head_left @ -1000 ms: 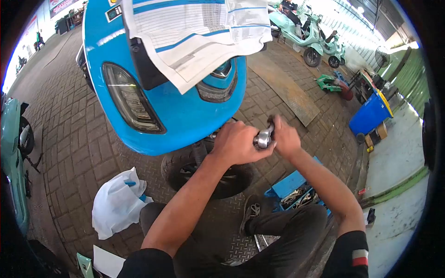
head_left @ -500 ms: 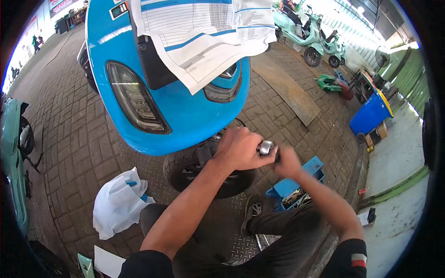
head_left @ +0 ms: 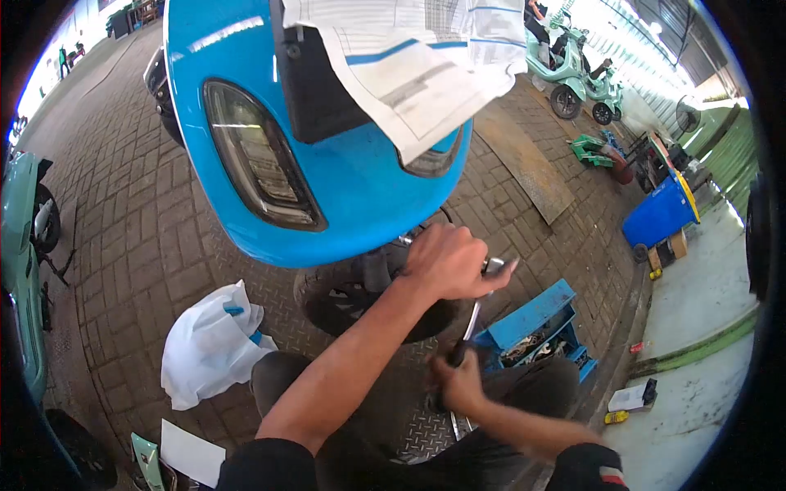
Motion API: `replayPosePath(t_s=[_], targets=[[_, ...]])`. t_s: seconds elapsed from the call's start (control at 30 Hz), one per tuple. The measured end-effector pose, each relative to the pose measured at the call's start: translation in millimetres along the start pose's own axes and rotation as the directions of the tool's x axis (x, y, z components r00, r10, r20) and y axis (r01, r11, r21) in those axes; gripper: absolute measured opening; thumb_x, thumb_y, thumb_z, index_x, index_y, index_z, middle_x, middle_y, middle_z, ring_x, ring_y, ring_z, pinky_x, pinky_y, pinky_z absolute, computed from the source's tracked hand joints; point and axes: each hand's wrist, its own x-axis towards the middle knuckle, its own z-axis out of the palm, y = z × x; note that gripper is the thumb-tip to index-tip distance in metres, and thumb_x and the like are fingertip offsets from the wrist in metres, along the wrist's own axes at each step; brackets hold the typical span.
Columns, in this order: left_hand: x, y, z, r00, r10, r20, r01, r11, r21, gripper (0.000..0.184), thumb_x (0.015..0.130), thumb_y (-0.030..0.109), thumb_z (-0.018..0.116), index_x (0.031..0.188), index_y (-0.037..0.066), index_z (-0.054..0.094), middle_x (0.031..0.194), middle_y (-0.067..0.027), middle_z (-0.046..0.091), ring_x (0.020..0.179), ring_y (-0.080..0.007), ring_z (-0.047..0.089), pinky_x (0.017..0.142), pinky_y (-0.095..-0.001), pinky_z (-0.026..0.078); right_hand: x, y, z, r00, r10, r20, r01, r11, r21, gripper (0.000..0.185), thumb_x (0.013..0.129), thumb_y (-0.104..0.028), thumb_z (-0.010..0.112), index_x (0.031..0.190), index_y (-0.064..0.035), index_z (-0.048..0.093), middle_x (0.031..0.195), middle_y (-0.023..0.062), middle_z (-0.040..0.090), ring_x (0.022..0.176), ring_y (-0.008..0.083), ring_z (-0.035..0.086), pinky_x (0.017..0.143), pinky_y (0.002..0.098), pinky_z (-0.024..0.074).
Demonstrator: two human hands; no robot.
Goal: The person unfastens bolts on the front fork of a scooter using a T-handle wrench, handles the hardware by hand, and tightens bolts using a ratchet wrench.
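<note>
The blue scooter [head_left: 385,192] stands in front of me, with sheets of printed paper [head_left: 426,90] lying over its top. Under its bodywork my left hand [head_left: 449,262] is wrapped around the head end of a ratchet wrench [head_left: 472,319]. A shiny metal part of the tool shows beyond the knuckles, pointing in under the scooter; where it ends is hidden. My right hand [head_left: 458,380], a bit blurred, grips the dark handle lower down, near my knee. The scooter's wheel [head_left: 327,299] is partly hidden behind my left forearm.
A blue toolbox [head_left: 532,319] with tools inside stands right of my leg. On the left lies a white plastic bag [head_left: 209,348]. A blue bin [head_left: 659,213] stands by the right wall. Pale green scooters [head_left: 565,69] are parked at the back, another [head_left: 24,270] at far left.
My right hand has swung down and towards me with the wrench handle, which now shows below my left hand. My left hand stays around the head. The view has shifted slightly.
</note>
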Motion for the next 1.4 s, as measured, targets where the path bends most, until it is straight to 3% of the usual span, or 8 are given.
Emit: replayPosePath(t_s=[0.13, 0.27, 0.47, 0.73, 0.83, 0.93, 1.3, 1.4], targets=[[-3.3, -1.2, -1.1, 0.996, 0.012, -0.083, -0.022, 0.993, -0.117, 0.057, 0.089, 0.054, 0.07, 0.059, 0.006, 0.07, 0.052, -0.0173, 0.061, 0.051, -0.0371, 0.065, 0.053, -0.0455, 0.053, 1.6, -34.0, -8.3, 0.977, 0.196, -0.086, -0.2, 0.979, -0.029, 0.017, 0.091, -0.013, 0.074, 0.094, 0.0012, 0.065, 0.085, 0.0148, 0.068, 0.076, 0.027, 0.065, 0.067, 0.0433, 0.0511], [-2.3, 0.2, -5.5, 0.993, 0.023, -0.113, -0.035, 0.993, -0.108, 0.053, 0.086, 0.054, 0.073, 0.063, 0.007, 0.071, 0.055, -0.0166, 0.063, 0.054, -0.0362, 0.067, 0.055, -0.045, 0.054, 185.3, -22.0, -124.3, 0.69, -0.664, 0.289, 0.66, 0.411, -0.629, 0.025, 0.077, -0.019, 0.077, 0.089, 0.0003, 0.066, 0.083, 0.0224, 0.068, 0.077, 0.0417, 0.067, 0.066, 0.0469, 0.0506], [0.3, -2.9, -0.5, 0.995, 0.028, -0.095, -0.04, 0.991, -0.125, 0.053, 0.083, 0.057, 0.073, 0.065, 0.007, 0.072, 0.058, -0.0176, 0.066, 0.056, -0.0374, 0.068, 0.058, -0.0466, 0.056, 225.2, -81.3, -106.9, 0.59, -0.77, 0.244, 0.737, 0.389, -0.553, 0.029, 0.069, -0.022, 0.075, 0.085, 0.0004, 0.064, 0.081, 0.0205, 0.068, 0.075, 0.0445, 0.066, 0.066, 0.0459, 0.0505], [-3.1, 3.4, -14.0, 0.994, -0.054, 0.095, 0.065, 0.991, -0.117, 0.068, 0.086, 0.063, 0.066, 0.054, 0.002, 0.065, 0.056, -0.0233, 0.063, 0.055, -0.0401, 0.067, 0.056, -0.0481, 0.056, -15.1, -24.0, 1.4, 0.954, 0.237, 0.184, -0.278, 0.928, 0.247, 0.016, 0.085, -0.003, 0.072, 0.093, -0.002, 0.058, 0.077, 0.0074, 0.06, 0.073, 0.0237, 0.063, 0.067, 0.0432, 0.0509], [-2.6, -0.6, -6.3, 0.999, -0.04, 0.015, 0.042, 0.994, -0.105, 0.066, 0.083, 0.065, 0.067, 0.063, 0.002, 0.073, 0.061, -0.0234, 0.066, 0.06, -0.04, 0.07, 0.06, -0.0497, 0.056, 31.9, -30.3, -44.2, 0.979, -0.126, 0.159, 0.169, 0.94, -0.296, 0.025, 0.087, -0.012, 0.077, 0.103, -0.0025, 0.06, 0.079, 0.0099, 0.062, 0.077, 0.0275, 0.066, 0.069, 0.0445, 0.0518], [-2.1, -0.4, -6.8, 0.999, 0.001, -0.04, -0.006, 0.994, -0.108, 0.06, 0.083, 0.061, 0.069, 0.063, 0.005, 0.073, 0.06, -0.0216, 0.066, 0.059, -0.0393, 0.07, 0.06, -0.0485, 0.057, 186.6, -10.7, -129.0, 0.586, -0.725, 0.362, 0.742, 0.301, -0.599, 0.027, 0.081, -0.018, 0.075, 0.098, -0.0008, 0.064, 0.087, 0.0232, 0.068, 0.075, 0.0431, 0.062, 0.067, 0.0455, 0.0502], [-9.6, 3.0, -12.3, 0.995, -0.038, 0.092, 0.044, 0.997, -0.061, 0.063, 0.082, 0.064, 0.069, 0.06, 0.006, 0.071, 0.061, -0.0209, 0.067, 0.061, -0.04, 0.071, 0.061, -0.0499, 0.058, 83.3, 18.5, -57.4, 0.805, -0.585, 0.102, 0.556, 0.681, -0.476, 0.041, 0.086, -0.005, 0.076, 0.123, 0.0015, 0.06, 0.109, 0.017, 0.068, 0.083, 0.0298, 0.067, 0.075, 0.0441, 0.0544], [-9.4, 1.0, -14.7, 0.999, -0.038, 0.015, 0.04, 0.992, -0.117, 0.063, 0.087, 0.061, 0.067, 0.057, 0.005, 0.069, 0.057, -0.0217, 0.063, 0.057, -0.041, 0.068, 0.058, -0.0493, 0.056, -22.0, -28.6, -1.5, 0.967, 0.204, 0.152, -0.214, 0.975, 0.053, 0.045, 0.089, -0.016, 0.08, 0.122, 0.0042, 0.057, 0.101, 0.0132, 0.063, 0.088, 0.0322, 0.066, 0.079, 0.0447, 0.0545]])
